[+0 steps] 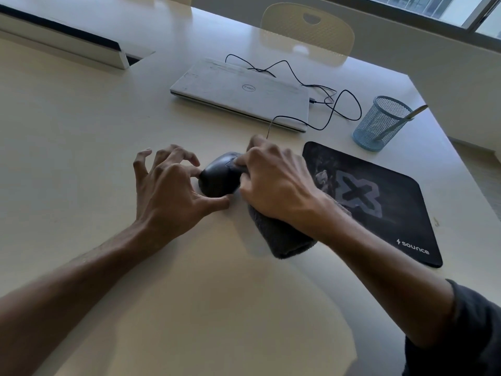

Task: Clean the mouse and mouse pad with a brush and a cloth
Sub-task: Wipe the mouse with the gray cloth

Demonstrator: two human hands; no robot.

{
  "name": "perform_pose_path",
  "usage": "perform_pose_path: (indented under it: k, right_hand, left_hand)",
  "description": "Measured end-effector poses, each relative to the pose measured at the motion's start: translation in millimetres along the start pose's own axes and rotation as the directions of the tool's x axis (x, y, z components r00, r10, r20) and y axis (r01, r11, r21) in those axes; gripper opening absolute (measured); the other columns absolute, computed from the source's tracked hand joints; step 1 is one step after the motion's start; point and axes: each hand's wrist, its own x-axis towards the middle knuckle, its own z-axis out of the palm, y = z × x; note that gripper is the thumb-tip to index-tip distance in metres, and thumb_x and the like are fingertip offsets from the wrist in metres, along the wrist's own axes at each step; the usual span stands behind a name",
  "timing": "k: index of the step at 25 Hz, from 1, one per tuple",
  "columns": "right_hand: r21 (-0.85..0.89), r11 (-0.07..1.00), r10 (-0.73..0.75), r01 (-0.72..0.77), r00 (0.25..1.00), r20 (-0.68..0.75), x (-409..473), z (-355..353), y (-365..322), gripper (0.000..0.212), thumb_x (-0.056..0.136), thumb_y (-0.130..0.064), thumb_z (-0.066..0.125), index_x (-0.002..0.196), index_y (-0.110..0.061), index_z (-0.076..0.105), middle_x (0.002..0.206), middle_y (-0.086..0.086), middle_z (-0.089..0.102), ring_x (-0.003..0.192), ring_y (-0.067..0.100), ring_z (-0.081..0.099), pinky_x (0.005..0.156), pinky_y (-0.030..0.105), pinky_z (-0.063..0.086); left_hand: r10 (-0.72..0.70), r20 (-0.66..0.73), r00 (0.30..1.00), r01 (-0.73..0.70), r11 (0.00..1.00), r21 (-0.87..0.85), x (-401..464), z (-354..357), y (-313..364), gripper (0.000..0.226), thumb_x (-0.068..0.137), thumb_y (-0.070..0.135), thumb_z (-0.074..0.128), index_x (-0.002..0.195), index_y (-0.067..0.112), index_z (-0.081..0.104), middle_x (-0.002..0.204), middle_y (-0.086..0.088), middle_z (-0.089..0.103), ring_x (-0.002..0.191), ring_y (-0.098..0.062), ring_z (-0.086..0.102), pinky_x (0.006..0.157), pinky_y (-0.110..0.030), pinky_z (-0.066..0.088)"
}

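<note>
A pale table (81, 147) fills the scene, with a cream chair (307, 28) pushed in at its far edge. A closed white laptop (241, 92) lies at the far centre, a thin black cable (325, 104) looping off its right side and down toward the mouse. To the right, a black mouse pad (379, 202) lies flat, marked with a grey emblem and the word "sounce", off which the mouse has been placed on bare tabletop. Beyond the pad stands a blue mesh pen cup (379, 123) holding a single slim stick-like item. In the centre, the right hand (273, 183) presses a dark grey cloth (282, 234) against the right side and top of the black mouse (219, 176), the cloth's loose end trailing nearer under the wrist. The left hand (173, 183) steadies the mouse's left end between thumb and forefinger, remaining fingers spread and curled above the table.
</note>
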Motion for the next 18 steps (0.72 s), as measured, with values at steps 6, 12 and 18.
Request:
perform_pose_path:
  k: [6, 12, 18]
  right_hand:
    - [-0.053, 0.991, 0.130, -0.124, 0.985, 0.112, 8, 6, 15, 0.033, 0.094, -0.023, 0.047, 0.117, -0.018, 0.070, 0.115, 0.008, 0.055, 0.087, 0.031, 0.058, 0.069, 0.034, 0.039]
    - [0.034, 0.998, -0.050, 0.052, 0.997, -0.057, 6, -6, 8, 0.031, 0.090, -0.028, 0.055, 0.115, -0.030, 0.073, 0.104, 0.001, 0.059, 0.076, 0.020, 0.052, 0.055, 0.025, 0.028]
    - [0.005, 1.000, 0.020, -0.020, 1.000, -0.019, 9, 12, 8, 0.033, 0.090, -0.024, 0.051, 0.115, -0.024, 0.072, 0.109, 0.004, 0.056, 0.086, 0.027, 0.058, 0.066, 0.031, 0.036]
  left_hand:
    - [-0.006, -0.002, 1.000, 0.006, 1.000, -0.014, 0, -2, 2, 0.077, 0.055, 0.081, 0.054, 0.090, 0.016, 0.077, 0.105, 0.003, 0.065, 0.115, -0.018, 0.050, 0.107, -0.046, 0.016]
    - [0.020, 0.000, 1.000, -0.020, 1.000, -0.003, 0, 0, 0, 0.075, 0.057, 0.078, 0.059, 0.092, 0.014, 0.077, 0.106, -0.002, 0.066, 0.114, -0.021, 0.052, 0.106, -0.048, 0.018]
    - [0.019, 0.001, 1.000, -0.019, 1.000, 0.003, 0, 0, -1, 0.074, 0.057, 0.077, 0.061, 0.091, 0.014, 0.077, 0.107, -0.001, 0.066, 0.115, -0.020, 0.052, 0.106, -0.046, 0.017]
